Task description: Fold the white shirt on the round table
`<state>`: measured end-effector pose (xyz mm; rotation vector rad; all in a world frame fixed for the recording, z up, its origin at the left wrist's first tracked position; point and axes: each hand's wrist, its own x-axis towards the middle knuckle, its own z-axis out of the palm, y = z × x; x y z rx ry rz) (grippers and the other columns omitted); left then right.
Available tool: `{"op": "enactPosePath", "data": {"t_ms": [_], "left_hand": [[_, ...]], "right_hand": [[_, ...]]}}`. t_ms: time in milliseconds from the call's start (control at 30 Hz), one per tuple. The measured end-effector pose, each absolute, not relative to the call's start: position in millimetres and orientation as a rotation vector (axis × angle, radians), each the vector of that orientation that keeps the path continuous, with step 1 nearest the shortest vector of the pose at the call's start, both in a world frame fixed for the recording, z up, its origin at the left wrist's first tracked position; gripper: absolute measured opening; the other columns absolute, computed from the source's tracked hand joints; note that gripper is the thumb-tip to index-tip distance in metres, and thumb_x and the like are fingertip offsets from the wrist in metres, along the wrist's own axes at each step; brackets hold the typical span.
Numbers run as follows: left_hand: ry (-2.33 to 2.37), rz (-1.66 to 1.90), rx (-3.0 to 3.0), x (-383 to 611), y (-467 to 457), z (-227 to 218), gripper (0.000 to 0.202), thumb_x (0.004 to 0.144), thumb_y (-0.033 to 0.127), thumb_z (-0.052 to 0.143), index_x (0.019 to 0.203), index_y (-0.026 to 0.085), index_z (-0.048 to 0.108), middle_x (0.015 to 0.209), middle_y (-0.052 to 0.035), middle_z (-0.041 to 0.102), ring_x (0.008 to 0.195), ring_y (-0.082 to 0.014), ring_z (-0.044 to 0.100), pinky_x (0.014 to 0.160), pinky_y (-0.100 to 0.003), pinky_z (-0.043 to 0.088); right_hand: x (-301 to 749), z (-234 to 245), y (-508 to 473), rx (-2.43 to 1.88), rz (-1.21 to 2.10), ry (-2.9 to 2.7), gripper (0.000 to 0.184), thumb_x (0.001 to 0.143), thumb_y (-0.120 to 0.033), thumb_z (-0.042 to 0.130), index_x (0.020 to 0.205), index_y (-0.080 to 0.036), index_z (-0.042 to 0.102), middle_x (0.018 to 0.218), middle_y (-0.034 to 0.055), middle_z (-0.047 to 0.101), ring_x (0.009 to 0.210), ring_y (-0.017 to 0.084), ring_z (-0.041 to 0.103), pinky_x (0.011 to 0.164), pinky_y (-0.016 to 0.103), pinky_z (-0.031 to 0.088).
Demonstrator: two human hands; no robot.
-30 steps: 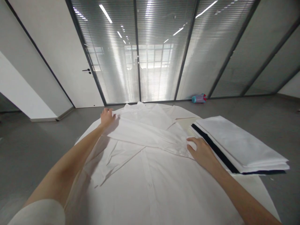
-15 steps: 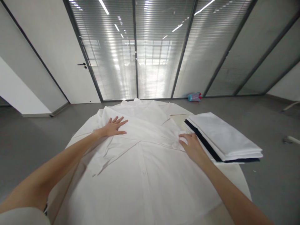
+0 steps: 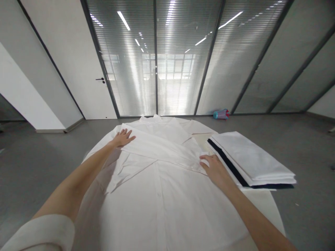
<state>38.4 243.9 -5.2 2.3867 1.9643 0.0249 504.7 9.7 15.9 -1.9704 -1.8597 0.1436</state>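
A white button shirt (image 3: 162,188) lies spread over a round table (image 3: 264,205), with one sleeve (image 3: 159,148) folded across its chest. My left hand (image 3: 122,138) rests flat on the left end of that sleeve, fingers spread. My right hand (image 3: 214,168) presses palm-down on the shirt's right edge, where the sleeve meets the body, fingers stretched out. Neither hand holds anything.
A stack of folded white cloth with a dark layer (image 3: 251,162) sits on the table's right side, just beside my right hand. A blue and pink object (image 3: 221,113) lies on the grey floor by the glass wall. A door (image 3: 86,69) stands at the back left.
My left hand slid along the folded sleeve: first inward to the right, then back out to its left end. My right hand stayed pressed at the shirt's right edge.
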Motion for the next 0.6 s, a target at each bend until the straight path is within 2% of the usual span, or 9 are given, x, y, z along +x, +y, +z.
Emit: {"op": "enactPosePath", "data": {"t_ms": [67, 233, 400, 500, 600], "left_hand": [[1.959, 0.009, 2.399, 41, 245, -1, 0.081, 0.095, 0.068, 0.026, 0.157, 0.017, 0.026, 0.163, -0.0202, 0.019, 0.152, -0.0352, 0.013, 0.118, -0.055, 0.015], [2.025, 0.143, 2.549, 90, 229, 17, 0.067, 0.096, 0.062, 0.038, 0.147, 0.019, 0.046, 0.162, -0.0174, 0.026, 0.15, -0.0398, 0.018, 0.117, -0.062, 0.013], [1.52, 0.377, 2.675, 181, 173, 21, 0.062, 0.098, 0.061, 0.036, 0.148, 0.027, 0.045, 0.161, -0.0106, 0.031, 0.148, -0.0359, 0.026, 0.118, -0.059, 0.023], [1.156, 0.404, 2.808, 215, 134, 16, 0.063, 0.097, 0.064, 0.036, 0.151, 0.031, 0.039, 0.163, -0.0046, 0.028, 0.151, -0.0328, 0.02, 0.121, -0.058, 0.015], [1.016, 0.312, 2.857, 224, 112, 10, 0.071, 0.094, 0.07, 0.037, 0.154, 0.033, 0.034, 0.163, -0.0026, 0.026, 0.152, -0.0315, 0.017, 0.122, -0.057, 0.008]], "right_hand": [[503, 17, 8, -1.991, 0.143, -1.867, 0.025, 0.094, -0.025, 0.053, 0.112, -0.02, 0.069, 0.104, 0.012, 0.061, 0.093, 0.023, 0.065, 0.087, 0.033, 0.05], [499, 17, 7, -2.011, 0.165, -1.893, 0.028, 0.094, -0.024, 0.052, 0.116, -0.017, 0.068, 0.105, 0.0143, 0.06, 0.094, 0.024, 0.064, 0.084, 0.033, 0.05], [498, 16, 9, -2.04, 0.199, -1.862, 0.028, 0.093, -0.021, 0.054, 0.116, -0.016, 0.069, 0.107, 0.0146, 0.059, 0.096, 0.023, 0.063, 0.086, 0.032, 0.049], [497, 17, 9, -2.056, 0.206, -1.848, 0.028, 0.093, -0.021, 0.055, 0.117, -0.017, 0.069, 0.107, 0.0139, 0.059, 0.097, 0.023, 0.063, 0.088, 0.031, 0.048], [495, 20, 8, -2.074, 0.227, -1.838, 0.028, 0.094, -0.02, 0.055, 0.117, -0.015, 0.069, 0.108, 0.0143, 0.059, 0.099, 0.023, 0.063, 0.092, 0.032, 0.047]]}}
